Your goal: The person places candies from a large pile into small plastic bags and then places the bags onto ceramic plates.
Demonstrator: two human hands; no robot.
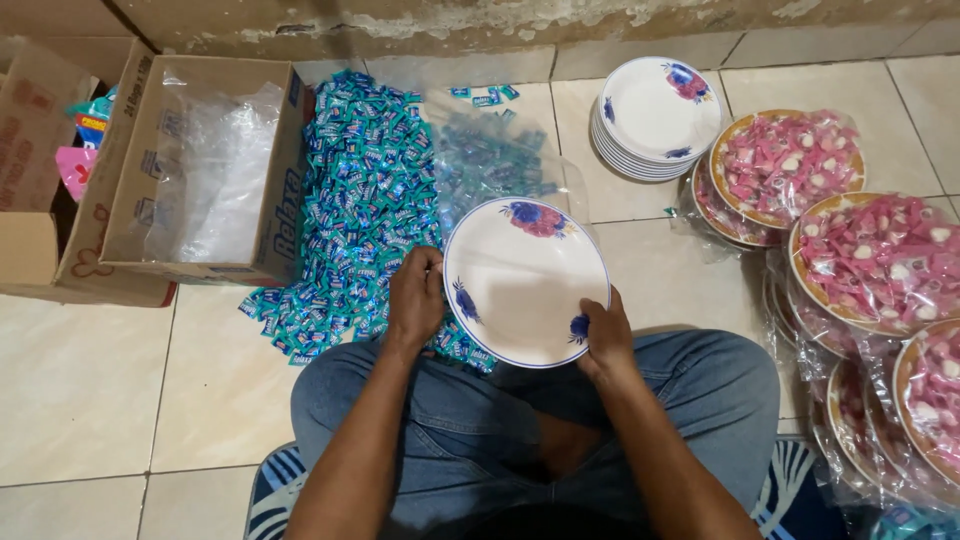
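Nearest the camera, my crossed legs in blue jeans (480, 410) rest on a blue-and-white patterned mat (275, 490) laid over the tiled floor (90, 390). At far left, an open cardboard box (200, 160) lined with clear plastic stands beside a second carton (35, 200). Just right of it, a heap of blue-green wrapped candies (350, 200) spreads across the tiles, partly under a clear plastic bag (495, 155). My left hand (415, 295) grasps the left rim of a white plate with blue and red floral print (525, 280), held tilted above my knees; my right hand (603, 335) grips its lower right rim. Farther right, a stack of matching plates (655, 115) sits on the floor. At the right edge, plastic-wrapped plates of pink and white candies (860, 250) lie overlapping one another.
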